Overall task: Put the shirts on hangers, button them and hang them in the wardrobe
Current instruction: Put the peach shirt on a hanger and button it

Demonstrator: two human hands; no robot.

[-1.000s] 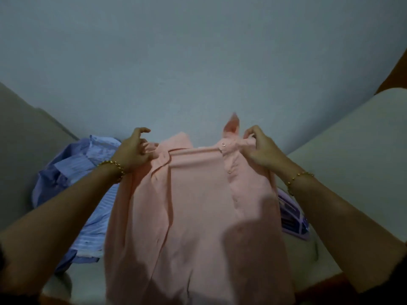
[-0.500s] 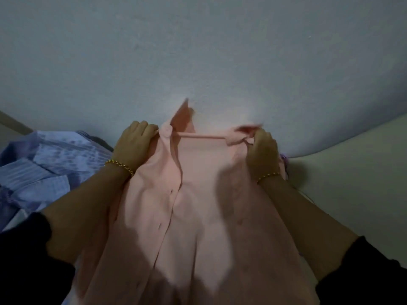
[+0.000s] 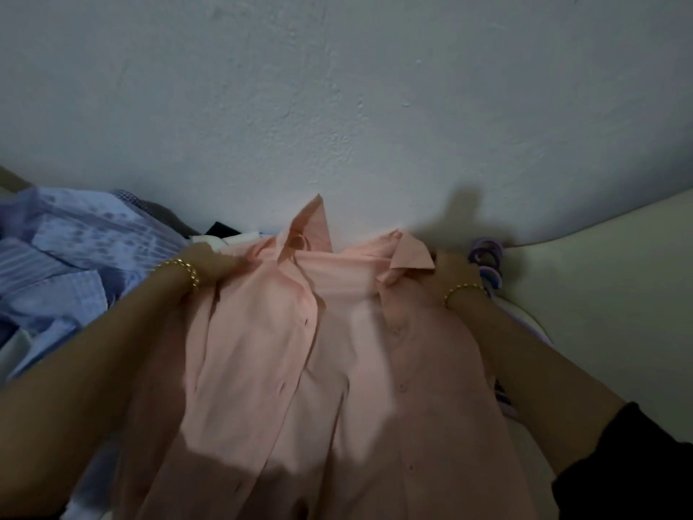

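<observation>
Both hands hold 1 garment by its shoulders. My view from the head camera has the left hand [image 3: 213,266] bunching the near shoulder of the salmon-pink button-front shirt [image 3: 300,369], its fingers buried in the cloth. The right hand [image 3: 452,270] pinches the opposite shoulder just beside the turned-up collar [image 3: 407,253]. Each wrist wears a thin gold bead bracelet [image 3: 185,273].

The shirt lies front-up between the forearms, collar toward the pale textured wall [image 3: 337,106], plackets parted and unbuttoned. I judge the 2-handed shoulder grip is meant to square the yoke and spread the neck opening so a hanger can go in. The hangers appear close for that reason: a stack of lilac plastic hangers [image 3: 487,257] sits just past the right hand on the cream padded surface [image 3: 600,275].

To the left, a heap of blue striped shirts [image 3: 67,257] waits its turn, with a dark garment [image 3: 225,228] and a scrap of white cloth [image 3: 210,240] wedged against the wall behind the left wrist.

Much is withheld. The left fingertips are under fabric, so I cannot see exactly how they close. The shirt's hem and sleeves run out of frame or fold beneath the body. Only the hooks of the hangers show, so I cannot count them. No wardrobe is in view. Dim light and my own shadow blur the lower buttons, and I cannot tell whether the cream surface is a bed or a sofa.
</observation>
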